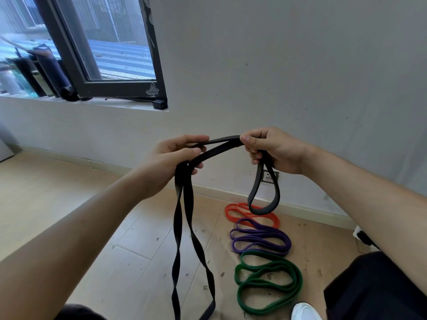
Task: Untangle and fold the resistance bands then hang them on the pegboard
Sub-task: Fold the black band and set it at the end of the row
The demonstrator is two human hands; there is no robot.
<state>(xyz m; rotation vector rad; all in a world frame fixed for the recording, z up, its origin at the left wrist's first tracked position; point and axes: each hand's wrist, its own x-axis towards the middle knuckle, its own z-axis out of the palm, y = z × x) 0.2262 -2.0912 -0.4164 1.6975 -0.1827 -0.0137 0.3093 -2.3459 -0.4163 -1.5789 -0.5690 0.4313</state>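
Item 1. Black resistance band point(179, 183): held up in front of a pale wall point(300, 77), spanning both hands as two strands. Drops from the left grip as a long, twisted double strand that runs out of view at the bottom edge. Hangs from the right grip as a short loop.

Item 2. Left hand point(171, 160): fingers and thumb curled round the band, gripping both strands where they turn downward.

Item 3. Right hand point(272, 151): closed on the band, thumb on top and fingers wrapped under, with the short loop below the palm.

Item 4. Orange band point(230, 213), purple band point(261, 234), green band point(297, 280): folded into flat coils and laid in a row on the wooden floor point(138, 239). Orange nearest the wall, purple between, green nearest the person.

Item 5. Surroundings: dark-framed window point(111, 42) upper left, wall socket point(269, 176) behind the short loop, white shoe point(305, 311) beside the green coil.
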